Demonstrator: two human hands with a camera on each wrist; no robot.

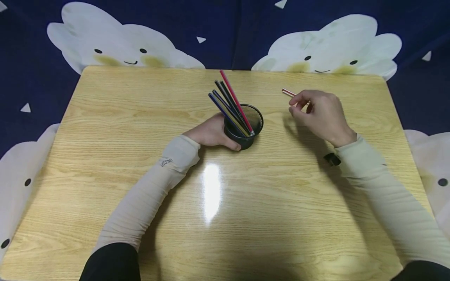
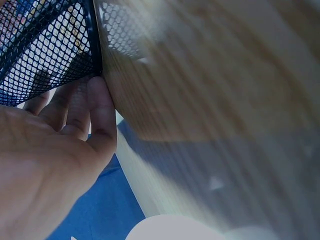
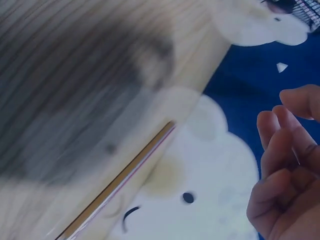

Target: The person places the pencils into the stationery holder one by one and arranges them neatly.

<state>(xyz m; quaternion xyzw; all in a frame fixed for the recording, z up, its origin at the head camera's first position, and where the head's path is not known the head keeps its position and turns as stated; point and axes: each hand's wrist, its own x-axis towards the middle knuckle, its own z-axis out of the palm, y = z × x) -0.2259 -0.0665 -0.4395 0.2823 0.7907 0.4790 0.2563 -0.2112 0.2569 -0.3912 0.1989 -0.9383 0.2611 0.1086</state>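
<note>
In the head view, my left hand [image 1: 212,132] grips a round black mesh pen holder [image 1: 247,143] near the table's middle, thumb along its near side. Several slim pencils lean to the left out of it, among them a red pencil [image 1: 233,95] and a blue-edged one. The left wrist view has my left fingers wrapped about the mesh wall [image 2: 55,47] close to the table. My right hand [image 1: 321,113] hovers at the right with fingers loosely bent and nothing between them. Under it lies a slim striped pencil [image 1: 288,92], seen lengthwise in the right wrist view [image 3: 120,182].
The wood-grain table [image 1: 267,218] reaches back to a dark blue cloth [image 1: 225,23] printed with white clouds. A small black object [image 1: 332,159] sits at my right cuff.
</note>
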